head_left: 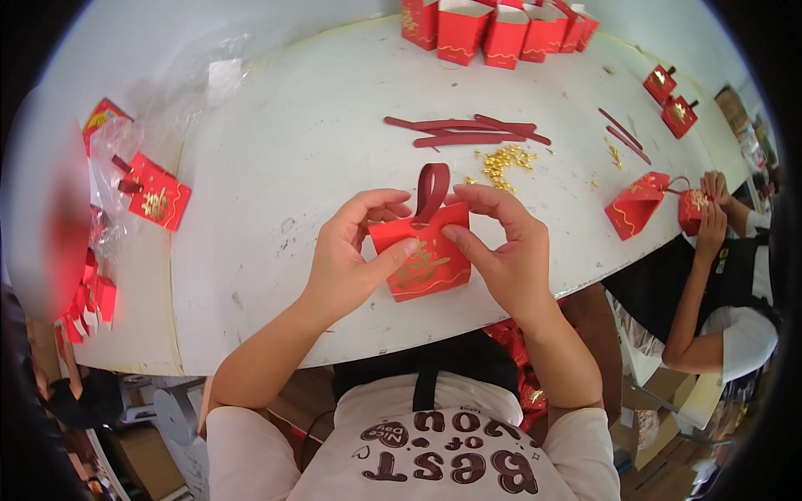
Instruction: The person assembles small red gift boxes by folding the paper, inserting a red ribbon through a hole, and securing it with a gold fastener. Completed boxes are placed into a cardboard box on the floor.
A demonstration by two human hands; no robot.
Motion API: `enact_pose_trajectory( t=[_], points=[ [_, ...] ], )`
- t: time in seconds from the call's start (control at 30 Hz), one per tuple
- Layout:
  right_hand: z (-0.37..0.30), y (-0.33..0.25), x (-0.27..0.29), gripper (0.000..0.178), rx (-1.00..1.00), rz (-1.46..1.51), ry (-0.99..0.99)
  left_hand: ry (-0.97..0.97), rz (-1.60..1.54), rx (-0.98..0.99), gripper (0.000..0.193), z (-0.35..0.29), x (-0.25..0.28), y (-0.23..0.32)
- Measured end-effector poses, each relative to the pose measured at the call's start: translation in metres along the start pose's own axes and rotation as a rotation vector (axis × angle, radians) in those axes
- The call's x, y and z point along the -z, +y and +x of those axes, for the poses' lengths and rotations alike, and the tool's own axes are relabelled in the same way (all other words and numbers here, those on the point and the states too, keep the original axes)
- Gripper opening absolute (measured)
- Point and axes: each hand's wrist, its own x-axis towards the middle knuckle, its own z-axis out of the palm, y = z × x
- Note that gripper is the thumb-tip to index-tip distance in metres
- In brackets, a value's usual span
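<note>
Red gift box [164, 185] at left: lies on the white tabletop [259, 275], beside crumpled clear film [167, 108].
Left-hand room: a broad stretch of bare tabletop separates that box from the left hand [347, 248].
Left grip: thumb pressed on the front panel, fingers curled behind the left edge, grasping the held gift box [428, 269].
Held box: between both hands, just inside the near table edge [401, 342], slightly tilted, its strap loop [431, 188] rising from the top; I cannot tell whether its base touches the table.
Far edge: a row of open-topped boxes [504, 42].
Far strip: flat dark red straps [476, 137], with gold fasteners [501, 165] heaped nearer.
Right grip: the right hand [511, 242] pinches the upper right corner, thumb in front.
Right-hand room: tabletop continues to an open-ended box [635, 206] near the right edge.
Right edge: a co-worker's hands [713, 215] hold a small box [692, 210].
</note>
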Motion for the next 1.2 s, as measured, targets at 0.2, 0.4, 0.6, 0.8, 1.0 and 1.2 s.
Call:
enact_pose_trajectory(
  t=[0.2, 0.4, 0.6, 0.8, 1.0, 1.2],
  points=[
    [-0.013, -0.016, -0.025, 0.027, 0.179, -0.299, 0.164, -0.043, 0.027, -0.143, 0.035, -0.011, 0.009, -0.008],
    [-0.028, -0.02, -0.044, 0.028, 0.078, -0.123, 0.198, 0.017, 0.313, -0.345, 0.045, -0.022, -0.006, -0.017],
    [-0.034, -0.012, -0.042, 0.023, -0.143, 0.211, 0.197, 0.056, 0.422, -0.431, 0.052, -0.031, -0.015, -0.016],
    [-0.028, -0.019, -0.034, 0.015, -0.34, 0.396, 0.099, 0.081, 0.429, -0.441, 0.053, -0.032, -0.019, -0.017],
    [-0.033, -0.012, -0.037, 0.016, -0.316, 0.528, 0.172, 0.071, 0.423, -0.441, 0.051, -0.03, -0.02, -0.018],
    [-0.036, -0.006, -0.035, 0.017, -0.328, 0.573, 0.203, 0.091, 0.389, -0.418, 0.047, -0.029, -0.014, -0.018]
  ],
)
